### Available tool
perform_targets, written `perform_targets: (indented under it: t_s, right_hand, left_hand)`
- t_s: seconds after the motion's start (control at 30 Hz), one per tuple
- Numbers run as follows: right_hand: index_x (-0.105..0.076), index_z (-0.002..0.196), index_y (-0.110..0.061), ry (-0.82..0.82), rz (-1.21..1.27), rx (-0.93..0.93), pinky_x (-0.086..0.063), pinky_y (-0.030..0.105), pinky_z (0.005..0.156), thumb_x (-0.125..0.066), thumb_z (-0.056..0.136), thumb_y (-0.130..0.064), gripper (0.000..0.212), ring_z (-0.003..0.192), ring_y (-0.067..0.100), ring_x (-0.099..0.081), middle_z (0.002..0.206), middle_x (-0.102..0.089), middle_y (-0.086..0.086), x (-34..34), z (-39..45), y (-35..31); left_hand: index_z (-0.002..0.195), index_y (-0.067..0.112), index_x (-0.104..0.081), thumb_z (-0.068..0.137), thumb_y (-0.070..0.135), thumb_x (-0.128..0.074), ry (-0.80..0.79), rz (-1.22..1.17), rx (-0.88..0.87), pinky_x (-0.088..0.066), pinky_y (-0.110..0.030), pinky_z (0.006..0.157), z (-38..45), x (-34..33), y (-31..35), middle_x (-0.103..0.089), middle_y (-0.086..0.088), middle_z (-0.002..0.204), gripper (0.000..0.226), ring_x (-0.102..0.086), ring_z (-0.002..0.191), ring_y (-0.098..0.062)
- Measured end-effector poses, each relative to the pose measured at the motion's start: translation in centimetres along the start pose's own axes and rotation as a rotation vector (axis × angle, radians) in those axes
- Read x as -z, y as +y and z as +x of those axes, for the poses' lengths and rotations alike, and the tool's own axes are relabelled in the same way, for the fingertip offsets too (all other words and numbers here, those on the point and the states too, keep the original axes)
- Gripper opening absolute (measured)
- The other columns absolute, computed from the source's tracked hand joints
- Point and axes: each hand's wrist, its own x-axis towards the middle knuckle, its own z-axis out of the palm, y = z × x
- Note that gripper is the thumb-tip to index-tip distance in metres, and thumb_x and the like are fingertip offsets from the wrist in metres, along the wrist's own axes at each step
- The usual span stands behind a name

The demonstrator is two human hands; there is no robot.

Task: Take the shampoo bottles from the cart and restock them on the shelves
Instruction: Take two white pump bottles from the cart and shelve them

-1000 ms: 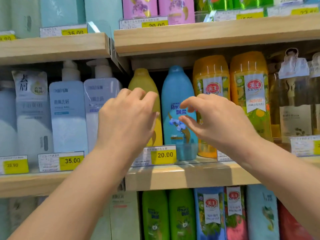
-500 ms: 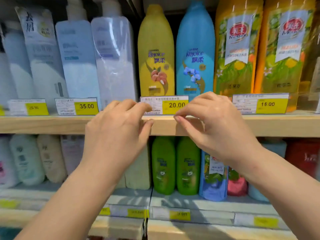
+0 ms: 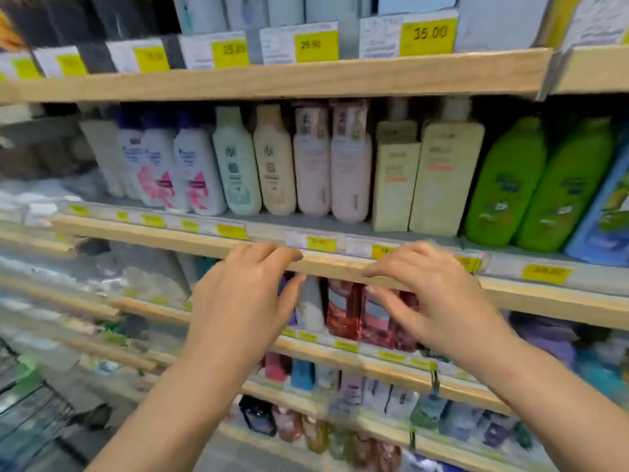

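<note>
- Down and leftward the view swings since a moment ago: the yellow and blue bottles are gone from sight, and a lower run of shelving fills the frame, all of it smeared by motion.
- Both hands are up in front of the shelves, side by side with a gap between them, holding nothing.
- Left hand point(image 3: 245, 301) has its fingers loosely bent, tips level with the wooden shelf edge point(image 3: 190, 238); whether they touch it, I cannot tell.
- Right hand point(image 3: 439, 301) mirrors it, fingers relaxed and reaching toward that same edge.
- Behind the hands sit red bottles point(image 3: 343, 310) on the shelf below.
- Above the hands stands a full row of shampoo bottles: white ones with pink print point(image 3: 197, 172), a pale green one point(image 3: 238, 165), cream pump bottles point(image 3: 442, 175), and bright green bottles point(image 3: 507, 182) at the right.
- Yellow price tags point(image 3: 429, 34) line the shelf fronts.
- Bottom left, the dark wire of the cart point(image 3: 30, 413) shows.
</note>
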Motion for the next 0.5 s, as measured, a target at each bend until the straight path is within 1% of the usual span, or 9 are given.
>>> perform_targets:
  t_s: [0.07,0.13,0.2,0.23,0.3,0.33,0.37,0.43,0.5]
  right_hand:
    - [-0.069,0.090,-0.017,-0.114,0.059,-0.062,-0.052,0.034,0.073,-0.049,0.079,-0.034,0.028,0.081,0.024,-0.066,0.081,-0.071,0.000,-3.8,-1.0,-2.5]
    - [-0.069,0.098,-0.017,-0.222,0.146,-0.131,-0.050,0.036,0.079,-0.053,0.080,-0.031,0.028,0.091,0.026,-0.064,0.093,-0.071,0.002,-7.6,-1.5,-5.4]
    - [-0.066,0.106,-0.016,-0.315,0.235,-0.165,-0.043,0.031,0.087,-0.056,0.086,-0.026,0.025,0.104,0.023,-0.060,0.106,-0.068,0.002,-10.7,-1.6,-8.1]
    - [-0.064,0.109,-0.016,-0.348,0.277,-0.179,-0.040,0.026,0.087,-0.058,0.087,-0.024,0.024,0.106,0.020,-0.059,0.110,-0.067,0.001,-12.2,-1.5,-9.4]
    - [-0.064,0.109,-0.015,-0.410,0.349,-0.215,-0.037,0.019,0.084,-0.059,0.086,-0.020,0.024,0.107,0.016,-0.058,0.111,-0.066,0.000,-14.6,-1.5,-11.5]
    - [-0.064,0.109,-0.015,-0.451,0.373,-0.220,-0.037,0.019,0.084,-0.059,0.086,-0.020,0.024,0.107,0.016,-0.058,0.111,-0.066,-0.001,-16.2,-1.3,-12.8]
    - [-0.063,0.110,-0.016,-0.477,0.388,-0.229,-0.036,0.019,0.085,-0.059,0.086,-0.020,0.025,0.107,0.015,-0.058,0.111,-0.066,-0.001,-16.9,-1.3,-13.5]
    - [-0.063,0.111,-0.014,-0.568,0.423,-0.212,-0.035,0.017,0.082,-0.058,0.086,-0.019,0.026,0.106,0.015,-0.058,0.111,-0.066,0.001,-19.4,-0.9,-15.1]
    - [-0.064,0.109,-0.010,-0.656,0.455,-0.194,-0.036,0.020,0.081,-0.059,0.086,-0.016,0.024,0.100,0.021,-0.060,0.106,-0.068,0.006,-22.1,0.0,-16.9]
  left_hand:
    - [0.082,0.021,-0.068,0.073,0.036,-0.054,-0.115,-0.011,0.080,-0.047,-0.027,0.041,-3.8,-0.2,-3.1,-0.069,0.002,0.072,0.023,-0.067,0.065,-0.021]
    - [0.083,0.019,-0.069,0.070,0.028,-0.065,-0.211,-0.071,0.195,-0.050,-0.033,0.045,-8.0,-0.4,-6.4,-0.070,-0.003,0.076,0.016,-0.068,0.069,-0.026]
    - [0.087,0.015,-0.069,0.068,0.023,-0.066,-0.313,-0.121,0.300,-0.053,-0.040,0.055,-11.8,-0.7,-9.3,-0.070,-0.009,0.081,0.021,-0.067,0.075,-0.032]
    - [0.089,0.013,-0.069,0.070,0.024,-0.064,-0.353,-0.150,0.360,-0.053,-0.041,0.060,-13.5,-0.7,-10.5,-0.069,-0.011,0.084,0.023,-0.066,0.080,-0.034]
    - [0.097,0.014,-0.067,0.078,0.028,-0.059,-0.389,-0.158,0.512,-0.051,-0.042,0.071,-16.4,-0.6,-12.5,-0.066,-0.010,0.094,0.025,-0.061,0.094,-0.033]
    - [0.103,0.016,-0.065,0.083,0.028,-0.059,-0.420,-0.141,0.609,-0.048,-0.040,0.076,-18.4,-0.4,-13.8,-0.064,-0.008,0.102,0.025,-0.057,0.102,-0.030]
    - [0.108,0.018,-0.062,0.085,0.028,-0.057,-0.445,-0.124,0.661,-0.045,-0.038,0.079,-19.4,-0.6,-14.6,-0.062,-0.005,0.108,0.025,-0.053,0.108,-0.027]
    - [0.111,0.019,-0.060,0.085,0.027,-0.056,-0.504,-0.119,0.754,-0.046,-0.039,0.084,-22.4,-0.6,-16.7,-0.060,-0.004,0.112,0.028,-0.051,0.110,-0.026]
    - [0.113,0.019,-0.059,0.086,0.029,-0.055,-0.569,-0.108,0.848,-0.047,-0.042,0.086,-25.2,-0.6,-18.7,-0.059,-0.004,0.118,0.029,-0.051,0.112,-0.026]
